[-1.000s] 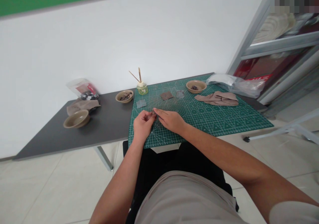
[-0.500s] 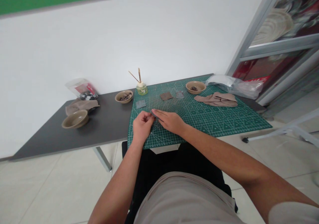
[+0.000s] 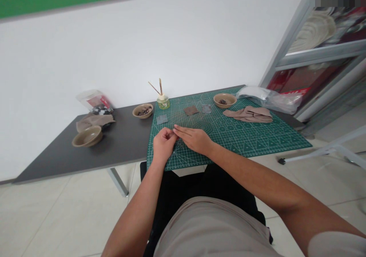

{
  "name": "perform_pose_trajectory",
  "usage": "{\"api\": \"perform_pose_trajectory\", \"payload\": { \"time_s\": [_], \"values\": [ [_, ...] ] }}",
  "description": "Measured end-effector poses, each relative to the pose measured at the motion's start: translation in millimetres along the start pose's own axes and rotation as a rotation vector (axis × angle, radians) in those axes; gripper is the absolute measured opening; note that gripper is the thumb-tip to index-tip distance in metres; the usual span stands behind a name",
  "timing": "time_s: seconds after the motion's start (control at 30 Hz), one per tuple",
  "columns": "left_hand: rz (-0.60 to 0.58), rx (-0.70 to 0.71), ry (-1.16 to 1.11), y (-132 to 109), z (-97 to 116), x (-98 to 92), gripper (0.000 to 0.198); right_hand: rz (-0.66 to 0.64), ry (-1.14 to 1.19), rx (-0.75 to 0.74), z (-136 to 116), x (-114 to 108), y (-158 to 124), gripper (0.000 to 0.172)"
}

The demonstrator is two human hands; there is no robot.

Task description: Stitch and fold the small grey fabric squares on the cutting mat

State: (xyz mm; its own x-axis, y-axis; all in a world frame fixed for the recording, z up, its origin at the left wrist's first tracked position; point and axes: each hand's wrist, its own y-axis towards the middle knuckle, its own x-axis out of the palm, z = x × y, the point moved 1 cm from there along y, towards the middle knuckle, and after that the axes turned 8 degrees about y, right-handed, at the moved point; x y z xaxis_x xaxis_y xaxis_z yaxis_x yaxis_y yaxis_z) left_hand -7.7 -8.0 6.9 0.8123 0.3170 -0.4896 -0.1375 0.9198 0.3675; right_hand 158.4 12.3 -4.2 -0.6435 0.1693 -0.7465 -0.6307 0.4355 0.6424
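My left hand [image 3: 162,144] and my right hand [image 3: 193,138] meet near the front left of a green cutting mat [image 3: 246,135]. The left hand's fingers are curled in a pinch; what they hold is too small to make out. The right hand lies with fingers stretched along the mat, their tips touching the left hand's fingertips. Three small flat squares lie farther back on the mat: a grey one [image 3: 161,119], a brown one [image 3: 190,110] and a pale one [image 3: 206,108].
A dark table [image 3: 120,142] carries a reed diffuser jar [image 3: 162,101], three tan bowls [image 3: 142,110] [image 3: 225,100] [image 3: 87,136], tan cloth [image 3: 248,114], a plastic bag [image 3: 267,96] and a clear bag of pieces [image 3: 95,101]. A metal shelf unit [image 3: 323,51] stands at right.
Hardly anything has changed: both hands stay together at the same spot on the mat, with only slight finger shifts and a small camera wobble.
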Motion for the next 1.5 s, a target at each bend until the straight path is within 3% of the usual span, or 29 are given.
{"api": "perform_pose_trajectory", "payload": {
  "time_s": [0.17, 0.37, 0.57, 0.87, 1.1, 1.33, 1.5],
  "values": [
    [-0.013, -0.047, -0.163, -0.9, -3.4, 3.7, 0.016, 0.021, 0.018, 0.135, 4.2, 1.9, -1.1, 0.047],
    [-0.006, -0.017, -0.059, -0.9, 1.5, 1.1, 0.020, -0.003, 0.024, 0.023, 1.3, 0.1, -0.3, 0.044],
    [-0.021, -0.051, -0.200, -0.8, -5.7, 4.6, 0.019, -0.014, 0.061, 0.172, 3.3, -0.5, -0.1, 0.050],
    [-0.009, -0.020, 0.005, -1.6, 1.5, 1.2, 0.021, -0.014, 0.058, 0.072, 1.2, -1.1, -1.3, 0.045],
    [-0.007, -0.040, -0.137, -2.6, -1.3, 3.9, 0.021, -0.001, 0.186, 0.212, 7.4, -2.6, 0.8, 0.049],
    [-0.018, -0.004, 0.023, -2.1, 0.5, 1.6, 0.020, -0.032, 0.112, 0.042, 1.5, -2.4, 0.0, 0.046],
    [-0.007, -0.037, -0.171, -2.5, -5.2, 5.6, 0.020, 0.005, 0.123, 0.186, 3.2, -3.9, 1.3, 0.047]
  ]
}}
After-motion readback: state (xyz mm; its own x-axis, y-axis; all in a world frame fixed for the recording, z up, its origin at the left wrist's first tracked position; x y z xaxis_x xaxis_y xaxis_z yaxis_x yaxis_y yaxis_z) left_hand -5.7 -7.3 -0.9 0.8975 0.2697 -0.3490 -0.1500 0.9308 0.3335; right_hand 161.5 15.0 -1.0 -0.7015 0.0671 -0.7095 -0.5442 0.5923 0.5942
